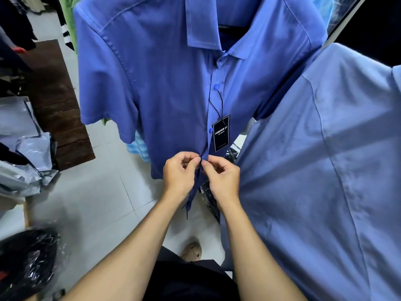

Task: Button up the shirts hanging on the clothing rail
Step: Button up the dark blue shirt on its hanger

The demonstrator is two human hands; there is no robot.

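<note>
Soft, even light fills the room, seemingly from overhead, and the pale floor tiles [93, 198] look washed out. A darker band of shadow crosses the light blue shirt [325, 170] on the right. The top right corner falls to near black. Small highlights glint off the black plastic bag [28, 253] at lower left, which is smeared with blur. The wide lens bows and stretches everything near the edges; the middle, around the hang tag [221, 133], stays sharp

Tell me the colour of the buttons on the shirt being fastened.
Bright blue buttons, a little lighter than the blue shirt; seen in the head view.
</note>
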